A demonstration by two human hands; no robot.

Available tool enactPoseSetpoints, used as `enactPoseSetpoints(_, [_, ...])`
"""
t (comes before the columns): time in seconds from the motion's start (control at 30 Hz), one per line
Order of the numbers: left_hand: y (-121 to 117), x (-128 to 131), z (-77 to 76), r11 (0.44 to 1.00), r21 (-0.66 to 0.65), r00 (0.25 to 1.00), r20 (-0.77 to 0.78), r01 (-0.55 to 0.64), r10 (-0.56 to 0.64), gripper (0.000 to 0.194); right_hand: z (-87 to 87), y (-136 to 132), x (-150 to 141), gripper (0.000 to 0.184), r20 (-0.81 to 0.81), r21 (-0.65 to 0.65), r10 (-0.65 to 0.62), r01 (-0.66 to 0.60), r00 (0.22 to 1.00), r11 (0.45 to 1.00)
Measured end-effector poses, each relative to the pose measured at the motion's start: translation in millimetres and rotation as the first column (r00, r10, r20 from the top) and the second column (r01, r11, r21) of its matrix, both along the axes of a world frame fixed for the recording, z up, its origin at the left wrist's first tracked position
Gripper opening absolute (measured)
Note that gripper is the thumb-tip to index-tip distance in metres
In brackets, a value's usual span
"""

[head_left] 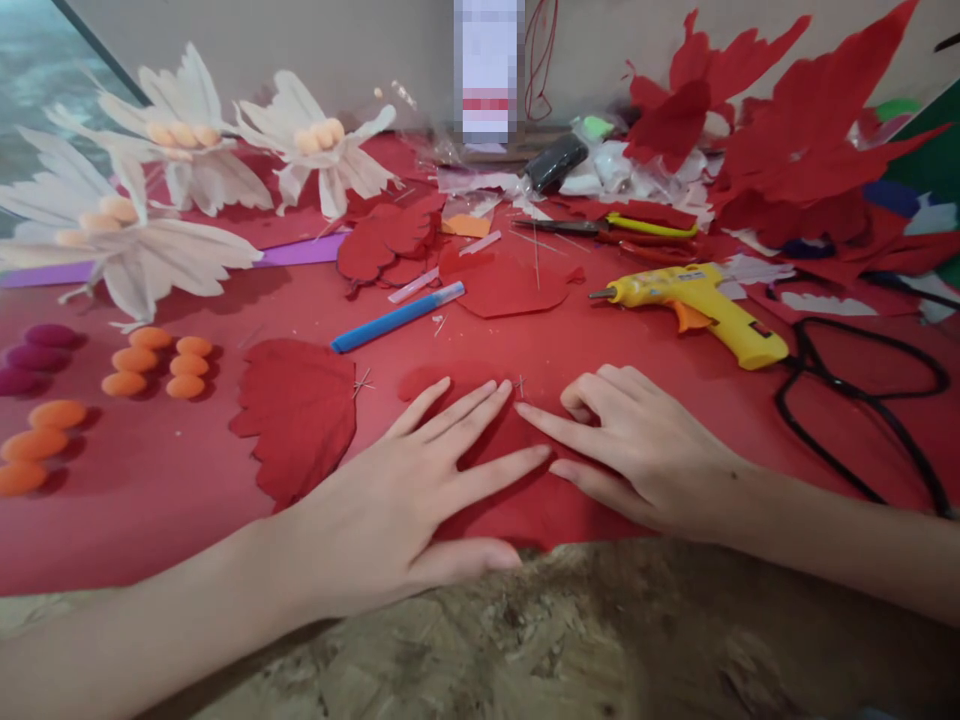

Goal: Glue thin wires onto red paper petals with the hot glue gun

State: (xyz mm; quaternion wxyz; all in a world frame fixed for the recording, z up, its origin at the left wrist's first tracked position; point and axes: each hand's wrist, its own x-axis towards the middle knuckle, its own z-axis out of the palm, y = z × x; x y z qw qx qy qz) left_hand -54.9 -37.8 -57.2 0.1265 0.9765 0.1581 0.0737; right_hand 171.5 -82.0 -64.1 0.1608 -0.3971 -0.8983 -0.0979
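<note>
A red petal-like piece [499,505] lies near the table's front edge, mostly hidden under my hands. My left hand [442,480] rests flat on it with the fingers spread. From the right, my right hand [630,440] reaches in, index finger and thumb stretched out and apart, the other fingers curled. Its index fingertip touches down close to the left fingertips, beside a small bunch of thin wire ends [521,384]. Nothing shows in either hand. Left of them sits a red scalloped petal [300,420] with crossed wire ends at its right edge.
A yellow glue gun [697,305] lies at right, near black-handled scissors [862,390]. Behind my hands are a blue pen [397,318] and yellow-handled pliers [649,226]. White flowers [322,150], orange ovals [135,360] and purple ovals [36,358] fill the left; red flowers [802,150] stand back right.
</note>
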Motion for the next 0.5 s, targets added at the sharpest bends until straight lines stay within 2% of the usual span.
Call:
enactPoseSetpoints(0.1, [-0.4,-1.6,0.9,0.997,-0.021,0.997,0.03,-0.072,0.072,0.053,-0.4,-0.3,-0.1,0.042,0.009,-0.004,0.0,0.0,1.0,1.0])
enactPoseSetpoints(0.23, [-2.8,2.1,0.7,0.995,0.057,0.995,-0.041,-0.084,0.086,0.041,2.8,-2.0,0.7,0.041,0.036,-0.015,0.035,-0.034,0.999,0.999])
enactPoseSetpoints(0.33, [-3.4,4.3,-0.9,0.993,0.093,0.996,-0.037,-0.072,0.076,0.039,7.4,-4.3,2.4,0.038,0.033,-0.069,0.152,-0.149,0.988,0.986])
enactPoseSetpoints(0.43, [-2.6,4.2,-1.9,0.992,0.107,0.998,-0.02,-0.06,0.063,0.037,9.9,-5.6,4.9,0.032,-0.016,-0.101,0.298,-0.298,0.954,0.949])
enactPoseSetpoints(0.5, [-2.0,3.9,-2.2,0.992,0.113,0.998,-0.009,-0.054,0.055,0.037,9.7,-5.1,5.9,0.03,-0.047,-0.104,0.325,-0.328,0.945,0.939])
